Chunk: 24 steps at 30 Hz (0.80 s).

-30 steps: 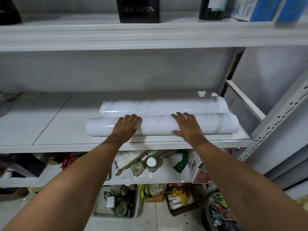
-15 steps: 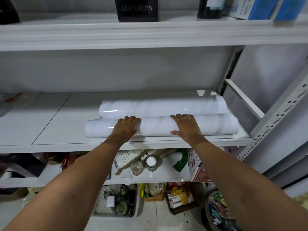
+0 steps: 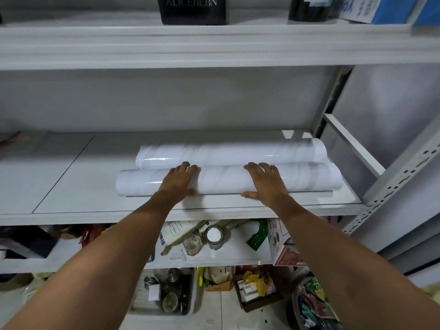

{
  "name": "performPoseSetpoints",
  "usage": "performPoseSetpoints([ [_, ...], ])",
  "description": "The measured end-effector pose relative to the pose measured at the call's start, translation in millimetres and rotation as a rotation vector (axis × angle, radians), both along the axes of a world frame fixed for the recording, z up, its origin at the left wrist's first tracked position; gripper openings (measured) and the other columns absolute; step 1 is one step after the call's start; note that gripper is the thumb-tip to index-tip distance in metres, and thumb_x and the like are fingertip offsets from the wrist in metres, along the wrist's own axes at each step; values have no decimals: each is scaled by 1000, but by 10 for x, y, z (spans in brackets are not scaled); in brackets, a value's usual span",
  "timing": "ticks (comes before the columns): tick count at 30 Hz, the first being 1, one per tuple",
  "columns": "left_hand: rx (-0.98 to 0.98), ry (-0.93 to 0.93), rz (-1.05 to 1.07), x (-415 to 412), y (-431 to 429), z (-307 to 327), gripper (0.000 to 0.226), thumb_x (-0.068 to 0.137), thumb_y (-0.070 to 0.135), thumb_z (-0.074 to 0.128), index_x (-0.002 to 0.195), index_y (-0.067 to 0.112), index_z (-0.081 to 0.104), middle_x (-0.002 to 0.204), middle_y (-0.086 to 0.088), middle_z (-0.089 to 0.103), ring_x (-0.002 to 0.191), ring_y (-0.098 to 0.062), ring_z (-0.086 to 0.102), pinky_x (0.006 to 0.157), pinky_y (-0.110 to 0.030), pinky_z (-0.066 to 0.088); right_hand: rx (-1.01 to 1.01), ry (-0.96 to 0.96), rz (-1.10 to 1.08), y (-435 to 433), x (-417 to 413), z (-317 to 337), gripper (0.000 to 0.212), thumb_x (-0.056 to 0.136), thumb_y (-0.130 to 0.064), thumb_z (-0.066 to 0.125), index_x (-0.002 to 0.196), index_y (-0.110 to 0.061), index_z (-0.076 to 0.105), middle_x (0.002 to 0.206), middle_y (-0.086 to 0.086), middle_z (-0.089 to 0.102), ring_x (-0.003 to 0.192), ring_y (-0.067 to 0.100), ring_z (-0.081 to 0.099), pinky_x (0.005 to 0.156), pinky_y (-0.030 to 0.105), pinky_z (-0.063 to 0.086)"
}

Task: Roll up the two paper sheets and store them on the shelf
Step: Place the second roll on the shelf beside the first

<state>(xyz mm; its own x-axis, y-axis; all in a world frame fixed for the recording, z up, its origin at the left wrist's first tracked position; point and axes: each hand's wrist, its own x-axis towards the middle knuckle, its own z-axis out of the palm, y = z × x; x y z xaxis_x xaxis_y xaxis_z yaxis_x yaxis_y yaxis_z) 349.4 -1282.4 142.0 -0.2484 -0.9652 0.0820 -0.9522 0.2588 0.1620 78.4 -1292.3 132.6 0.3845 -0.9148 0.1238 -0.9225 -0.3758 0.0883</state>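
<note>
Two white rolled paper sheets lie side by side along the middle shelf (image 3: 71, 186). The rear roll (image 3: 238, 152) sits against the front roll (image 3: 223, 178), which lies nearer the shelf's front edge. My left hand (image 3: 178, 181) rests flat on the front roll left of its middle, fingers straight over the top. My right hand (image 3: 266, 181) lies flat on the same roll further right, thumb down near the shelf surface. Neither hand curls round the paper.
A black box (image 3: 194, 8) marked ALICEHEBN, a dark bottle (image 3: 309, 8) and blue boxes (image 3: 381, 8) stand on the upper shelf. The perforated metal upright (image 3: 392, 182) rises at the right. Lower shelves hold jars, packets and cartons; a basket (image 3: 164, 294) sits on the floor.
Both hands stay on the front roll. The roll and hands have barely shifted; only the view moved slightly.
</note>
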Motion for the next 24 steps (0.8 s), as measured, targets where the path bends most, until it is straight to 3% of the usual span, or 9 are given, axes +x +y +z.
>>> performPoseSetpoints([
  [7, -24, -161, -58, 26, -122, -24, 87, 66, 38, 78, 136, 14, 32, 133, -8, 38, 124, -27, 34, 105, -36, 25, -28, 39, 13, -154, 26, 35, 68, 83, -48, 57, 139, -18, 32, 137, 2, 45, 121, 27, 41, 99, 41, 31],
  [9, -28, -202, -69, 43, -151, 0, 80, 72, 34, 74, 137, 14, 32, 133, -9, 39, 122, -27, 34, 103, -36, 26, -22, 41, 32, -185, 16, 72, 66, 84, -49, 56, 138, -20, 34, 134, 1, 50, 119, 26, 43, 99, 40, 30],
  [15, 15, -91, -108, 140, -265, 159, 79, 78, 30, 70, 141, 12, 25, 138, -11, 41, 124, -29, 37, 104, -36, 25, 9, -20, 34, -258, -14, 229, 67, 82, -51, 58, 136, -20, 34, 124, 5, 58, 117, 26, 46, 103, 41, 27],
  [17, 41, -51, -116, 150, -254, 95, 75, 78, 26, 71, 139, 12, 30, 139, -12, 42, 124, -30, 39, 104, -35, 27, 58, -62, 8, -229, -15, 174, 67, 82, -51, 58, 137, -21, 34, 135, 2, 49, 127, 26, 38, 108, 45, 20],
  [20, 114, -47, -110, 124, -194, -53, 74, 82, 23, 67, 142, 10, 25, 149, -14, 28, 135, -29, 28, 111, -34, 21, 140, -66, -24, -153, -16, -4, 74, 83, -53, 55, 144, -24, 23, 154, -3, 21, 141, 27, 15, 113, 50, 6],
  [24, 80, -25, -130, 159, -196, -58, 79, 82, 24, 67, 144, 9, 21, 152, -13, 21, 139, -28, 20, 113, -33, 16, 145, -82, -23, -144, -59, -34, 81, 83, -54, 55, 147, -25, 14, 157, -5, 9, 143, 25, 6, 115, 50, 1],
])
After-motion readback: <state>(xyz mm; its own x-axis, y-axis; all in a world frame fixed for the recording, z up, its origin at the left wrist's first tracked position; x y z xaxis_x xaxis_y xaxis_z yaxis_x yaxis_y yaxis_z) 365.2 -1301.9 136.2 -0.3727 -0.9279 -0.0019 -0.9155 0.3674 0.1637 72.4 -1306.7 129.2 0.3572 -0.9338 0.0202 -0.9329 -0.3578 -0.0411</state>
